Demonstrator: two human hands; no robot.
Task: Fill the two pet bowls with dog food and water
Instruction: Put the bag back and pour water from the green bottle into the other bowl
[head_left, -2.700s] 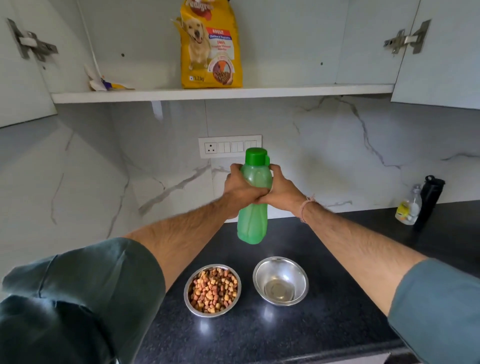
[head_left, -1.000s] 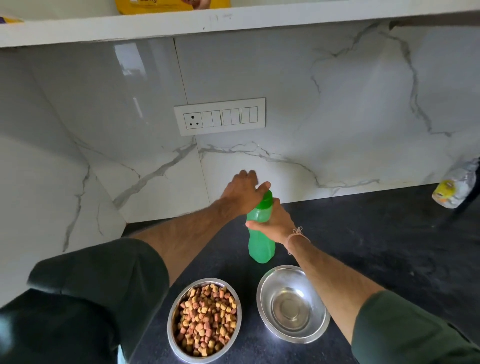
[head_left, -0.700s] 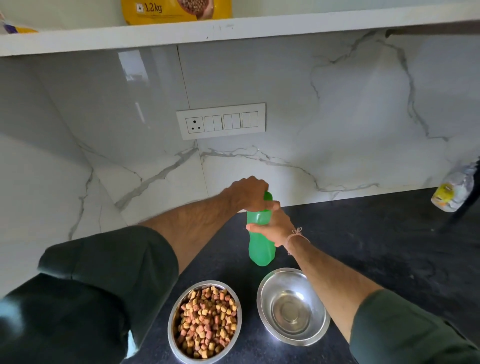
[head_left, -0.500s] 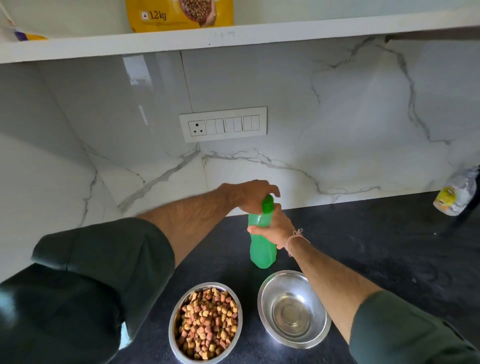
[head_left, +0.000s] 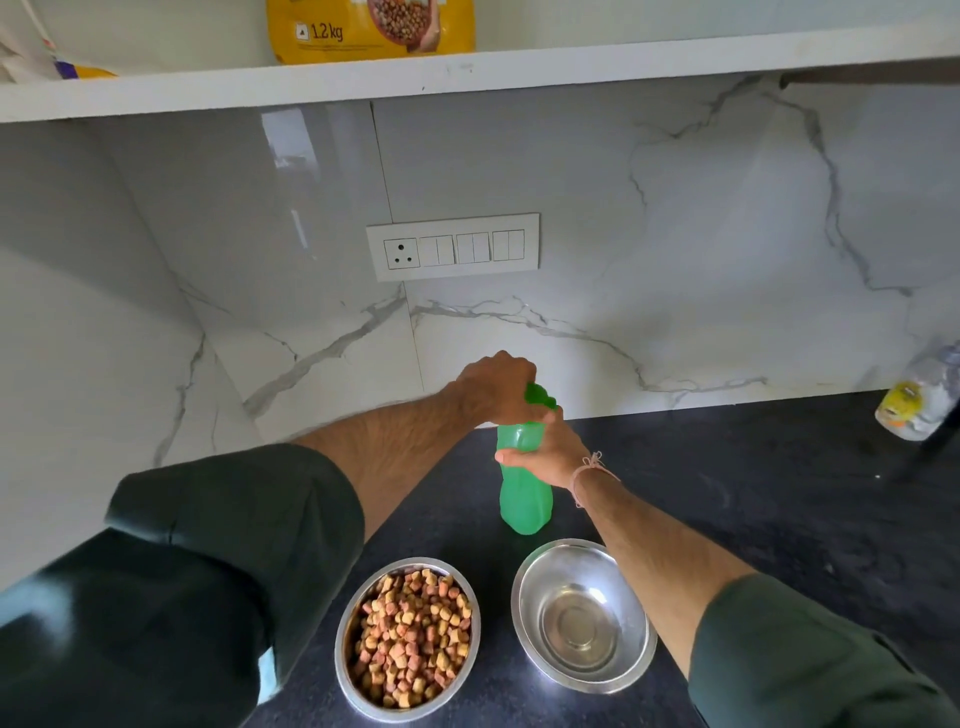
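Observation:
A green water bottle (head_left: 523, 499) stands upright on the black counter (head_left: 753, 509), behind two steel bowls. My right hand (head_left: 545, 452) grips the bottle's upper body. My left hand (head_left: 496, 387) is curled over its green cap (head_left: 539, 396), which shows only partly under my fingers. The left bowl (head_left: 408, 636) is full of brown and orange kibble. The right bowl (head_left: 582, 616) holds a shallow pool of water; my right forearm crosses its right rim.
A yellow dog food bag (head_left: 371, 28) stands on the white shelf (head_left: 467, 73) overhead. A switch panel (head_left: 453, 247) sits on the marble wall. A small clear bottle with a yellow label (head_left: 917, 402) stands at the counter's far right.
The bottle came down from mid-air to stand on the counter behind the bowls. My left hand moved from the bottle's body onto the cap and closed over it. My right hand kept its grip.

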